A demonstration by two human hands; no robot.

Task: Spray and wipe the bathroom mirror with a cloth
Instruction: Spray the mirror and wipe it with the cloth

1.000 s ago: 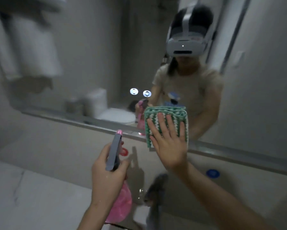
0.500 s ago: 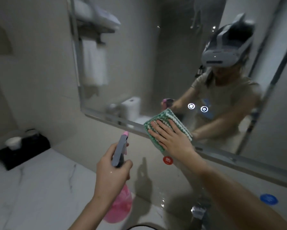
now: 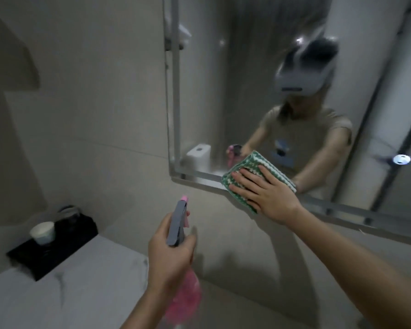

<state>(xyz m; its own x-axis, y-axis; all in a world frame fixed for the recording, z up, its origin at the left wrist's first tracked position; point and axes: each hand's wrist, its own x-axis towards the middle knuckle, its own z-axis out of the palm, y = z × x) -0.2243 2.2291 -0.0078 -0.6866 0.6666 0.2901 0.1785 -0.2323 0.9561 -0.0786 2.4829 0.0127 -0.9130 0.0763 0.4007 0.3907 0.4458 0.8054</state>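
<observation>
The bathroom mirror fills the upper right, framed in metal, and reflects a person with a headset. My right hand lies flat with spread fingers on a folded green-and-white cloth, pressing it against the mirror's lower edge near its bottom-left corner. Part of the cloth overhangs the frame onto the wall below. My left hand grips a pink spray bottle by its grey trigger head, nozzle pointing up toward the mirror, well below and left of the cloth.
A white marble counter runs along the lower left. At its far end sits a black tray carrying a white cup and dark items. Beige tiled wall lies left of the mirror.
The view has swung left, so the mirror's left edge and corner show. My right hand has slid the cloth leftward along the mirror's bottom edge. The left hand keeps the bottle steady.
</observation>
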